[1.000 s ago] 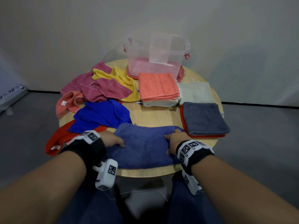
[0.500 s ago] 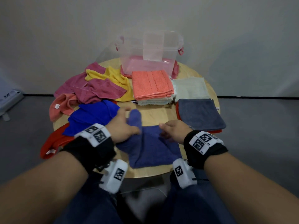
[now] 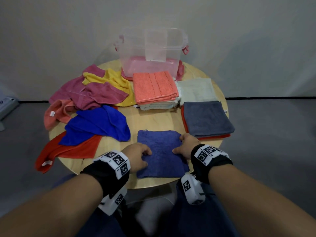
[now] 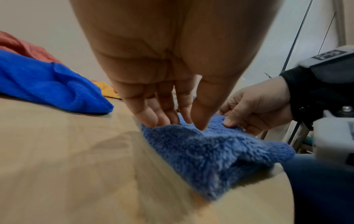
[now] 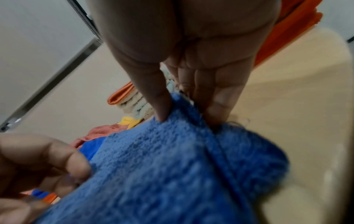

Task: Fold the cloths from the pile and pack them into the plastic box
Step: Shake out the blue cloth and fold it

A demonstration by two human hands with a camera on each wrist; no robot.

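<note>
Far left of the head view: an orange-red cloth (image 3: pixel 68 149) draped over the rim of the round wooden table (image 3: pixel 153 120), a bright blue cloth (image 3: pixel 97 125) lying on top of it. Above these, in the left middle: a loose pile of a salmon cloth (image 3: pixel 54 113), 1 magenta cloth (image 3: pixel 92 96) and 1 yellow cloth (image 3: pixel 116 79).

Lower centre: the left hand (image 3: pixel 136 156), fingers straight and close together, tips pressing down on the left edge of the folded purple-blue cloth (image 3: pixel 160 154). Lying flat at the near edge of the table, folded to a rough square.

Top centre: the clear plastic box (image 3: pixel 150 53) with pink latches, standing at the far rim. Just in front of it, a folded coral cloth (image 3: pixel 153 88) stacked on pale folded ones.

Right of centre: the right hand (image 3: pixel 186 146), thumb on top and fingers at the right edge, pinching the same purple-blue cloth.

Right: a pale green cloth (image 3: pixel 196 91) lying flat, and nearer, a folded grey cloth (image 3: pixel 206 117) on an orange one.
</note>
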